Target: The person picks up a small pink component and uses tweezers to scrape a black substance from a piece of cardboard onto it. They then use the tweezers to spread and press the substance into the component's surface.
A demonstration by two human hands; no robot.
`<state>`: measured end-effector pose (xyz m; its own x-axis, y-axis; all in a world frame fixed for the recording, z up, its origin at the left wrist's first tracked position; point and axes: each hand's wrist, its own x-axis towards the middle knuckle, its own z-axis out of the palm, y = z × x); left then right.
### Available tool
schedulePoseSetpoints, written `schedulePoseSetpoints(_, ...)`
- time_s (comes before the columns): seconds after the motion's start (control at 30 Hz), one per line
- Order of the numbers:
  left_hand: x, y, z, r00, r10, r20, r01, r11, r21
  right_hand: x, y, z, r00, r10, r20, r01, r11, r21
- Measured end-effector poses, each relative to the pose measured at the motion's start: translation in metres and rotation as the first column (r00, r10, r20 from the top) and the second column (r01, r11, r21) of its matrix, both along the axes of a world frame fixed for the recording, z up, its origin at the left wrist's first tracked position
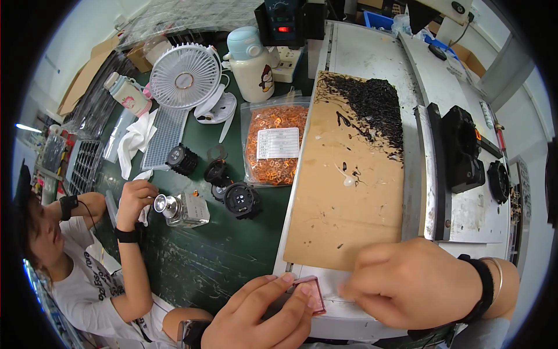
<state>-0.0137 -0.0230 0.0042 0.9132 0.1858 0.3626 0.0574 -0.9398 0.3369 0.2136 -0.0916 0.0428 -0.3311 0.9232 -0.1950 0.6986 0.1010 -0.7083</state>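
Observation:
At the front edge of the white work surface, my left hand (256, 317) holds a small, shallow pink box (317, 298) with a dark rim. My fingers cover its left part. Just to its right, my right hand (407, 285) is closed, thumb and forefinger drawn together. Those fingertips are smeared by motion, and whatever they hold cannot be made out. Beyond both hands lies a sheet of brown cardboard (343, 227). A heap of thin black pieces (378, 104) covers its far right corner, with a few strays scattered nearer.
Left of the cardboard stands a clear bag of small orange parts (273, 168). On the green table are a glass pump bottle (189, 210), black round parts (241, 199), a white fan (185, 78) and a flask (251, 70). A black fixture (462, 148) borders the right. A co-worker's hand (135, 200) is at left.

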Motion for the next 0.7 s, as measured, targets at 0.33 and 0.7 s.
schedulePoseSetpoints(0.33,0.001,0.002,0.001,1.0,0.005,0.023,-0.005,1.0,-0.004,0.001,0.0,-0.001,0.999,-0.022,0.041,0.019,0.996,0.083)
schedulePoseSetpoints(0.7,-0.001,0.011,0.001,0.995,-0.095,0.013,0.095,0.995,-0.004,-0.001,-0.007,0.003,0.996,0.082,0.023,-0.083,0.996,0.041)
